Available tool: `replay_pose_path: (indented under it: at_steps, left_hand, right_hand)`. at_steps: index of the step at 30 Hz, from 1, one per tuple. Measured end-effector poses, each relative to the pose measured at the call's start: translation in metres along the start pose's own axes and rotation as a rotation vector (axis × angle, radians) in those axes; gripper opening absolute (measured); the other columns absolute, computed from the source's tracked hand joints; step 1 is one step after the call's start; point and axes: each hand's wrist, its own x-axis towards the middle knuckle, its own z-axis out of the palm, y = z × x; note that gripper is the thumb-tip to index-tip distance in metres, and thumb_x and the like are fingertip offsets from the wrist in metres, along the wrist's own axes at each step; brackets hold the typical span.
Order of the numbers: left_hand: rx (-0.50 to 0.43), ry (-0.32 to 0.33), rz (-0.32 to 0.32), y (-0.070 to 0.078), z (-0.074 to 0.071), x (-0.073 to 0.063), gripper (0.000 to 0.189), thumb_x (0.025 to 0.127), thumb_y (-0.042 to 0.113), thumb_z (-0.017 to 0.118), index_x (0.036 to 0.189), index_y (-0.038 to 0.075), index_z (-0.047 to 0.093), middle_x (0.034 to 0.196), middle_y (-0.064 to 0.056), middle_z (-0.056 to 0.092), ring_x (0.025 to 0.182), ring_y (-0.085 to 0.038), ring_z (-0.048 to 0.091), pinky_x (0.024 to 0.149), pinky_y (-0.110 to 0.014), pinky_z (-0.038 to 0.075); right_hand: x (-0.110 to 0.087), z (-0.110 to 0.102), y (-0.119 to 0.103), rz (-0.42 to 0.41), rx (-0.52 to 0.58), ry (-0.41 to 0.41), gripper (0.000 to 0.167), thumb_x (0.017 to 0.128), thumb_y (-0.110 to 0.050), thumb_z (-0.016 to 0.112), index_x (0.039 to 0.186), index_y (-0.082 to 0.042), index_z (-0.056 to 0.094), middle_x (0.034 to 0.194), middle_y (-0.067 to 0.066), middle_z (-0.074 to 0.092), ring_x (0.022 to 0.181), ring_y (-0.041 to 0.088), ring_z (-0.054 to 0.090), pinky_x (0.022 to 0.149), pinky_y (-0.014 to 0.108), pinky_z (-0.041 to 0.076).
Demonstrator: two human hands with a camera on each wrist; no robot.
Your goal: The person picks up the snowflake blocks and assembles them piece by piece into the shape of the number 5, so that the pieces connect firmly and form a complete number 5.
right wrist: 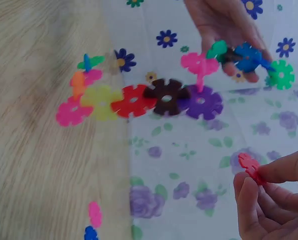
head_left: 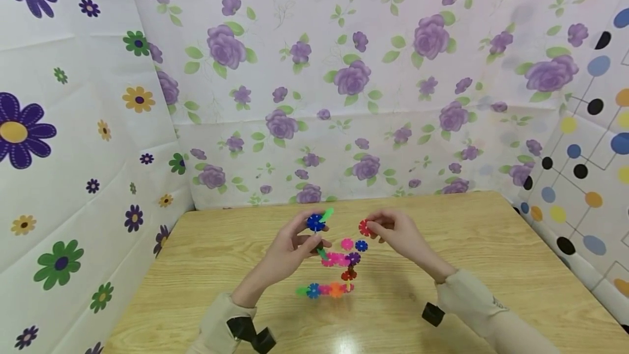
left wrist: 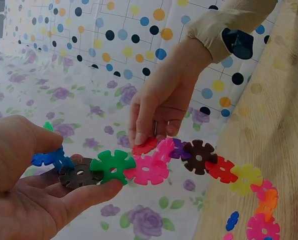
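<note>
A chain of notched plastic snowflake discs hangs from my left hand (head_left: 287, 247), raised above the table. The fingers and thumb grip it around a dark disc (left wrist: 79, 173) and a green disc (left wrist: 113, 168); a blue disc (head_left: 315, 222) and a light green disc (head_left: 326, 215) stick up at that end. From there the chain runs through pink, a purple disc (right wrist: 203, 102), brown, red, yellow and orange discs. My right hand (head_left: 400, 236) pinches a single red snowflake disc (right wrist: 250, 167) between thumb and fingers, to the right of the chain and apart from it.
A loose pink disc (head_left: 346, 243) and a loose blue disc (head_left: 361, 246) lie on the wooden table (head_left: 206, 266). Flower-patterned sheets (head_left: 314, 97) hang behind and to the left. On the right hangs a dotted sheet (head_left: 585, 190).
</note>
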Motion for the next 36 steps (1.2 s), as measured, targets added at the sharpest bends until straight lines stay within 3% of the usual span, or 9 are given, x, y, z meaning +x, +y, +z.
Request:
replay_pose_path:
  at_steps: [8, 13, 21, 29, 36]
  left_hand:
    - [-0.006, -0.067, -0.074, -0.002, 0.002, 0.002, 0.046, 0.102, 0.013, 0.047, 0.147, 0.016, 0.036, 0.126, -0.022, 0.056, 0.096, -0.01, 0.07, 0.084, -0.034, 0.058]
    - [-0.008, -0.097, -0.112, -0.002, 0.003, 0.002, 0.045, 0.103, 0.02, 0.048, 0.146, 0.016, 0.036, 0.125, -0.021, 0.055, 0.097, -0.012, 0.07, 0.086, -0.032, 0.057]
    - [0.016, -0.159, -0.086, 0.001, 0.005, 0.003, 0.043, 0.103, 0.014, 0.046, 0.145, 0.011, 0.037, 0.119, -0.02, 0.055, 0.098, -0.013, 0.07, 0.086, -0.032, 0.057]
    - [0.016, -0.181, -0.096, 0.003, 0.006, 0.003, 0.044, 0.103, 0.019, 0.045, 0.145, 0.01, 0.038, 0.118, -0.02, 0.057, 0.094, -0.012, 0.069, 0.086, -0.031, 0.057]
    - [-0.009, -0.164, -0.169, 0.01, 0.01, 0.003, 0.043, 0.102, 0.027, 0.049, 0.142, 0.013, 0.042, 0.118, -0.018, 0.059, 0.098, -0.028, 0.069, 0.085, -0.034, 0.058]
  right_hand:
    - [-0.005, -0.003, -0.029, -0.032, 0.1, 0.018, 0.019, 0.095, -0.022, 0.063, 0.106, -0.007, 0.066, 0.089, 0.015, 0.072, 0.071, 0.014, 0.069, 0.065, 0.03, 0.058]
    - [-0.008, -0.002, -0.045, -0.098, 0.13, 0.012, 0.019, 0.095, -0.021, 0.063, 0.106, -0.006, 0.065, 0.088, 0.013, 0.072, 0.07, 0.015, 0.068, 0.065, 0.032, 0.059]
    - [-0.011, -0.003, -0.06, -0.23, 0.124, 0.001, 0.014, 0.095, -0.016, 0.062, 0.105, -0.008, 0.067, 0.088, 0.011, 0.071, 0.071, 0.013, 0.068, 0.064, 0.032, 0.059]
    - [-0.015, -0.005, -0.068, -0.279, 0.096, 0.004, 0.012, 0.094, -0.012, 0.063, 0.103, -0.009, 0.069, 0.088, 0.009, 0.071, 0.069, 0.012, 0.067, 0.064, 0.031, 0.059]
    - [-0.017, -0.004, -0.071, -0.275, 0.078, 0.014, 0.011, 0.093, -0.012, 0.064, 0.101, -0.008, 0.07, 0.088, 0.01, 0.072, 0.065, 0.011, 0.065, 0.06, 0.032, 0.058]
